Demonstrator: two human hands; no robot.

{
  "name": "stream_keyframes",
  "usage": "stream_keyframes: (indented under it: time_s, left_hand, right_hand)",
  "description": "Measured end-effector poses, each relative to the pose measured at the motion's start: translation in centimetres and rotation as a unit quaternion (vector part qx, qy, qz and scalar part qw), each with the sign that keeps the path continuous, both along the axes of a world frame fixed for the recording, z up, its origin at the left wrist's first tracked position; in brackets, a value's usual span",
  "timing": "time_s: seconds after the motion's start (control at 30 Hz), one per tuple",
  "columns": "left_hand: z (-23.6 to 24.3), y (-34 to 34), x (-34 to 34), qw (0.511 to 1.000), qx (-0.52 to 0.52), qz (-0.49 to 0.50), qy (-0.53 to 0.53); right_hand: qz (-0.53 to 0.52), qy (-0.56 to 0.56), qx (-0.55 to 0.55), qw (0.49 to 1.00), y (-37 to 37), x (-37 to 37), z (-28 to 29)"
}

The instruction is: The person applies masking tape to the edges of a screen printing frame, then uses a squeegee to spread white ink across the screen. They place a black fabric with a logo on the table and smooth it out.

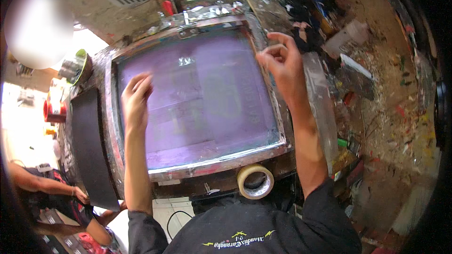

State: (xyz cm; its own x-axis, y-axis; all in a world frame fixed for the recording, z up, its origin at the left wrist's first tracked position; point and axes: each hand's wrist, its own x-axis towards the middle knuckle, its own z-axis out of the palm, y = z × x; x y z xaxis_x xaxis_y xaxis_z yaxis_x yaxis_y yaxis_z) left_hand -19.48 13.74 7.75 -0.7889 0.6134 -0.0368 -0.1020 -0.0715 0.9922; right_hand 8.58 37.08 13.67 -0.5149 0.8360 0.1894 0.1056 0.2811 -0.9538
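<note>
A screen-printing frame (219, 163) lies flat on the worktable, its purple mesh (188, 99) showing faint printed shapes. Over the mesh's left part, my left hand (136, 95) is raised with fingertips pinched together, slightly blurred. My right hand (284, 61) hovers by the frame's upper right edge, thumb and fingers curled into a pinch. Whether a thin strip sits in either pinch, I cannot make out. A roll of tan packing tape (242, 182) is at the table's near edge, in front of my black shirt.
A long dark board (90, 146) stands left of the frame. Beyond it are a green-rimmed container (83, 66) and a red roll (54, 109). Another person's arm (49, 186) shows at lower left. Dark rags (301, 16) and paint-stained scraps crowd the right side.
</note>
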Motion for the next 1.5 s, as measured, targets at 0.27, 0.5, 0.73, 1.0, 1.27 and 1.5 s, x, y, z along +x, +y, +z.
stream_keyframes:
  time_s: [0.27, 0.5, 0.73, 1.0, 1.27, 1.5]
  left_hand:
    - [-7.6, 9.3, -2.6, 0.946, -0.194, 0.151, 0.213]
    - [-7.6, 9.4, 0.0, 0.783, -0.291, 0.244, 0.492]
    - [-8.0, 9.8, 0.3, 0.747, -0.329, 0.018, 0.577]
    - [-3.4, 6.0, 5.9, 0.788, -0.223, -0.038, 0.573]
    - [-1.0, -12.3, 22.3, 0.867, -0.046, -0.406, 0.286]
    - [-3.2, -13.3, 27.7, 0.892, -0.175, -0.301, 0.289]
  right_hand:
    - [-0.117, -0.282, 0.223, 0.926, 8.4, -8.1, -11.2]
    - [-0.080, -0.345, 0.405, 0.843, 6.3, -8.2, -11.0]
    - [0.095, -0.290, 0.381, 0.873, 6.1, -9.9, -13.6]
    - [-0.001, -0.326, 0.404, 0.855, 7.3, -7.8, -15.1]
    - [0.353, -0.149, 0.309, 0.871, -11.0, 9.0, -1.0]
    - [0.477, -0.280, 0.372, 0.746, -17.6, 16.3, -5.0]
